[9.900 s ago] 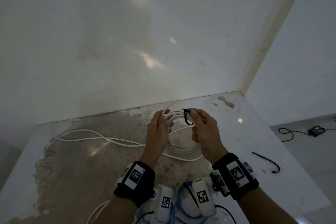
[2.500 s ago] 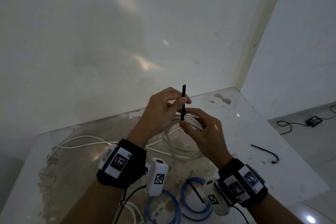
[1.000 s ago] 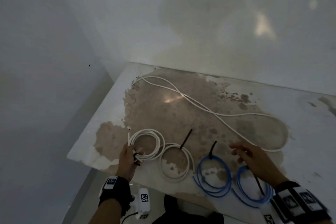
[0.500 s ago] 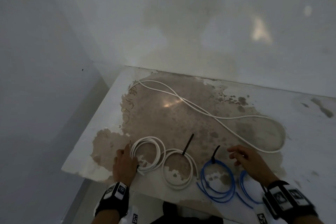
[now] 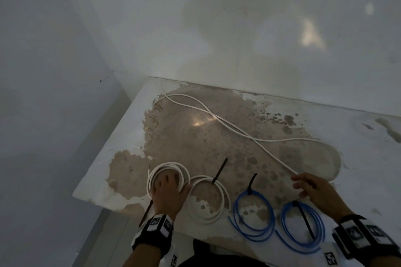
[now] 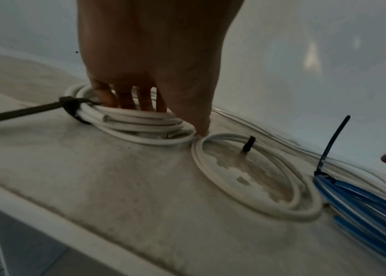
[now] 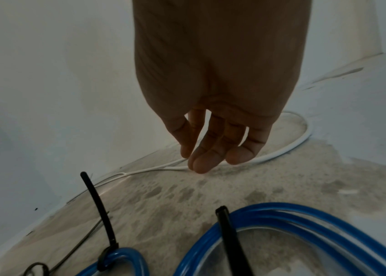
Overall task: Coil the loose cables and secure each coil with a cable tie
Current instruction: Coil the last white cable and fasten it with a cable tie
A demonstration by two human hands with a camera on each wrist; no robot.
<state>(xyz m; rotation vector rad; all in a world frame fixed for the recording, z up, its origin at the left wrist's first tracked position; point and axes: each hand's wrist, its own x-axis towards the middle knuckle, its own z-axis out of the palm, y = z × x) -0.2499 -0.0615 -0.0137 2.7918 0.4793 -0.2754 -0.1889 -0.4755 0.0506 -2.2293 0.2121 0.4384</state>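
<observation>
A white coil bound by a black cable tie lies near the table's front left corner. My left hand presses on it with straight fingers inside the ring and the thumb outside. Beside it lie a second tied white coil and two tied blue coils. A loose white cable snakes across the table. My right hand hovers open with its fingertips right at that cable, holding nothing.
The stained white table stands against a wall in a corner. Its front edge drops off just left of my left hand. The tie tail of the left coil sticks out over that edge.
My left hand has slid from beside the white coil onto it, fingers now inside the ring. My right hand has reached farther out to the loose white cable.
</observation>
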